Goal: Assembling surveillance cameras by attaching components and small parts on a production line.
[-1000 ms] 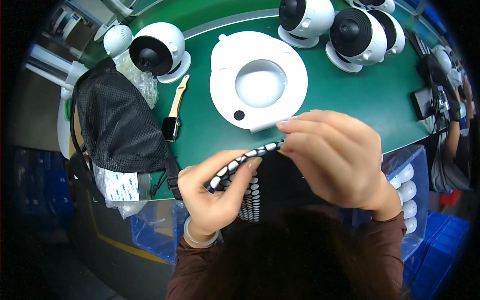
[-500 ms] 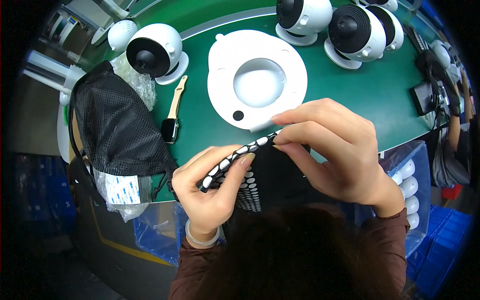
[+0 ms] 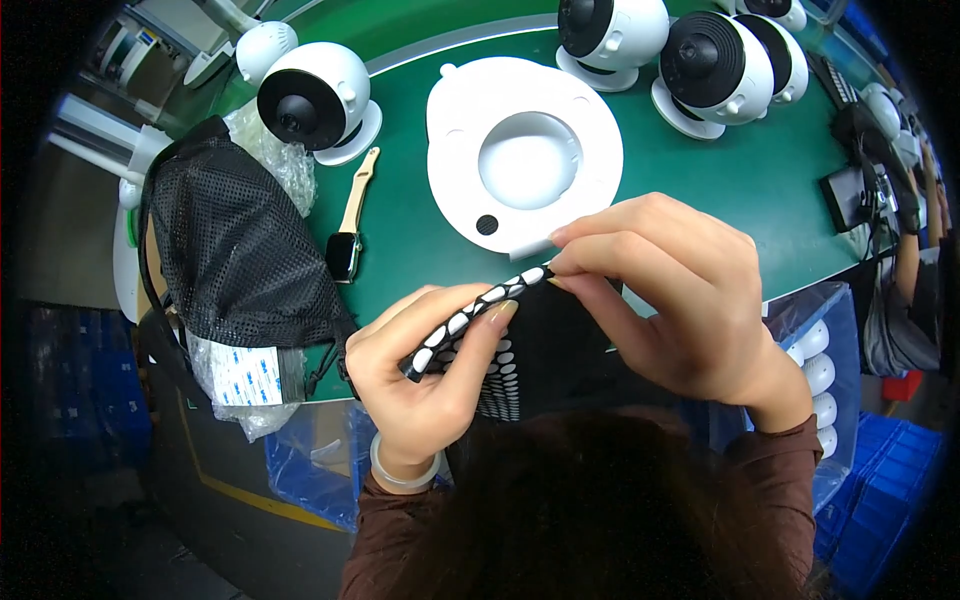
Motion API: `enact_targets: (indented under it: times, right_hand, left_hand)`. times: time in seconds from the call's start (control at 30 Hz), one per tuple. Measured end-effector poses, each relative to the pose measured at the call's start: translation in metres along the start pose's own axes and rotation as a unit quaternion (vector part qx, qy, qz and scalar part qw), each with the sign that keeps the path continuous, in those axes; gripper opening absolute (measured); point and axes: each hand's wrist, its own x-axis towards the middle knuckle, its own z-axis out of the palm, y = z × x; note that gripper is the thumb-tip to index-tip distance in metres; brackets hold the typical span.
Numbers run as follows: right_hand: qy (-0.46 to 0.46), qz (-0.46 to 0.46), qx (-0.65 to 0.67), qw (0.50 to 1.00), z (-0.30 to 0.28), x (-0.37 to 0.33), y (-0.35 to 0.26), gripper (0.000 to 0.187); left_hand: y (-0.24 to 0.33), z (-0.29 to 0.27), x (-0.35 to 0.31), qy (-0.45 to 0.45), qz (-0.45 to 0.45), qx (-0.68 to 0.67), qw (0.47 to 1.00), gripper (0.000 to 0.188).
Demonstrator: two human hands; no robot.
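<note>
My left hand is closed, thumb and fingers pinching a narrow black strip with white oval spots. The strip slants up to the right. At its far end my right hand is closed in a pinch of thumb and fingertips; whether a small piece lies between them is hidden. Just beyond the right fingertips lies a white rounded plate with a large round recess and one small black textured disc near its front edge. Under the strip, a black surface with rows of white dots shows partly.
White ball-shaped devices with black fronts stand at the back left and back right. A watch and a black mesh bag lie left. White balls fill a blue plastic bag at right. Blue crates stand lower right.
The white plate appears slightly farther right and up in the picture. Both hands keep their pinch on the strip, with the right fingertips shifted slightly at its far end.
</note>
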Motion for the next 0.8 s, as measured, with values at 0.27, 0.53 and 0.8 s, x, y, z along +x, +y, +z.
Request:
enact_targets:
  times: [0.27, 0.53, 0.8]
  right_hand:
    - [0.053, -0.051, -0.076, 0.994, -0.006, -0.004, -0.011, 0.015]
    - [0.043, 0.295, 0.179, 0.938, -0.014, 0.005, 0.019, 0.012]
    - [0.039, 0.276, 0.126, 0.952, -0.011, 0.009, 0.016, 0.012]
  left_hand:
    - [-0.005, 0.001, 0.003, 0.027, -0.077, -0.067, 0.994, 0.013]
    - [-0.014, 0.009, 0.008, -0.04, 0.02, 0.011, 0.999, 0.02]
    - [-0.018, 0.009, 0.01, -0.036, 0.062, 0.022, 0.997, 0.021]
